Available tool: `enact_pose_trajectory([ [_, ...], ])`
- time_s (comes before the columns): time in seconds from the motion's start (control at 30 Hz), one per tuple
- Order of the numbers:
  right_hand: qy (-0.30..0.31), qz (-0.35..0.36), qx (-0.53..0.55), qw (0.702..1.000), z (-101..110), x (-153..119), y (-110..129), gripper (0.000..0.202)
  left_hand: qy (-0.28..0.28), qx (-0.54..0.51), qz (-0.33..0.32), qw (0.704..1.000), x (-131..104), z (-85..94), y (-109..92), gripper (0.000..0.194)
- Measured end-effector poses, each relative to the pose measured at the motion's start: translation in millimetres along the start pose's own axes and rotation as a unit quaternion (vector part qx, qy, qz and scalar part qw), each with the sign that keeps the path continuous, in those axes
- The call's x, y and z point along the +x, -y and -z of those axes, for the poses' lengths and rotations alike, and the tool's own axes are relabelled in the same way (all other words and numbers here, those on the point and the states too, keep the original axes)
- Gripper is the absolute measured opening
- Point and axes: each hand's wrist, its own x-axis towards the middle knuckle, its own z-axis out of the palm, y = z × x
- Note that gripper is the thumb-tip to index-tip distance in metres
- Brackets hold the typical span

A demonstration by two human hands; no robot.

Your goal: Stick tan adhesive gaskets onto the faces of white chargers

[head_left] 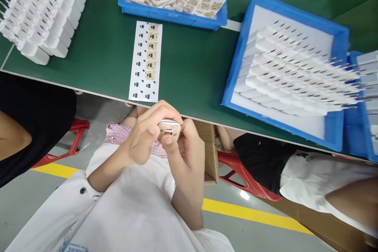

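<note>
Just past the table's near edge, both my hands hold a small white plastic housing (pixel 161 123), its end face turned up toward me. A tan adhesive sticker (pixel 174 128) with green print and cut-outs covers that face. My left hand (pixel 141 136) is closed around the housing's left and far side. From the right, my right hand (pixel 187 149) grips it, with the thumb pressed on the sticker's lower edge. The rest of the housing is hidden by my fingers. On the table beyond lies a white backing sheet (pixel 137 82) with several tan stickers in its right column.
Several white housings with metal pins (pixel 44 15) stand at the left. A blue tray (pixel 174 19) of sticker sheets is at the back. Another blue tray (pixel 236 67) holds similar pinned housings (pixel 295 75). People sit on red stools (pixel 248 177) on both sides.
</note>
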Motion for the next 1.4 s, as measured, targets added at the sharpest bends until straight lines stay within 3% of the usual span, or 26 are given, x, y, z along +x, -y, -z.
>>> enact_pose_trajectory([
  [0.2, 0.033, -0.009, 0.075, 0.997, -1.3, 11.9, -13.6, 0.045, 0.000, -0.047, 0.034, 0.998, -0.9, -3.1, 15.9, 0.069],
  [0.37, -0.015, -0.012, 0.003, 1.000, -5.3, 19.5, -16.9, 0.057, -0.029, 0.052, -0.059, 0.997, 0.1, -7.0, 22.8, 0.073],
  [0.6, -0.009, -0.023, 0.012, 1.000, -8.2, 29.4, -19.5, 0.052, -0.026, 0.137, -0.071, 0.988, -0.4, -1.7, 27.4, 0.079],
  [0.73, -0.023, -0.011, -0.083, 0.996, -7.2, 32.5, -7.1, 0.056, -0.028, 0.187, -0.118, 0.975, 1.7, -1.4, 30.0, 0.073],
  [0.87, -0.009, 0.015, -0.039, 0.999, -5.5, 33.9, -1.2, 0.048, -0.053, 0.191, -0.138, 0.970, 1.9, -3.4, 29.0, 0.061],
  [1.07, 0.047, 0.014, 0.098, 0.994, -2.1, 41.2, -19.0, 0.051, -0.030, 0.149, -0.075, 0.986, 1.3, 4.4, 23.7, 0.037],
  [1.23, 0.107, 0.021, 0.076, 0.991, -0.6, 39.6, -24.8, 0.045, -0.071, 0.067, 0.012, 0.995, 2.1, 12.2, 28.8, 0.044],
  [1.3, 0.102, 0.026, 0.115, 0.988, -2.2, 39.2, -29.5, 0.042, -0.100, 0.026, 0.035, 0.994, 3.3, 11.6, 34.6, 0.038],
  [1.4, 0.025, -0.026, 0.227, 0.973, -6.1, 40.0, -45.8, 0.051, -0.095, -0.008, 0.049, 0.994, 3.3, 6.7, 41.6, 0.037],
])
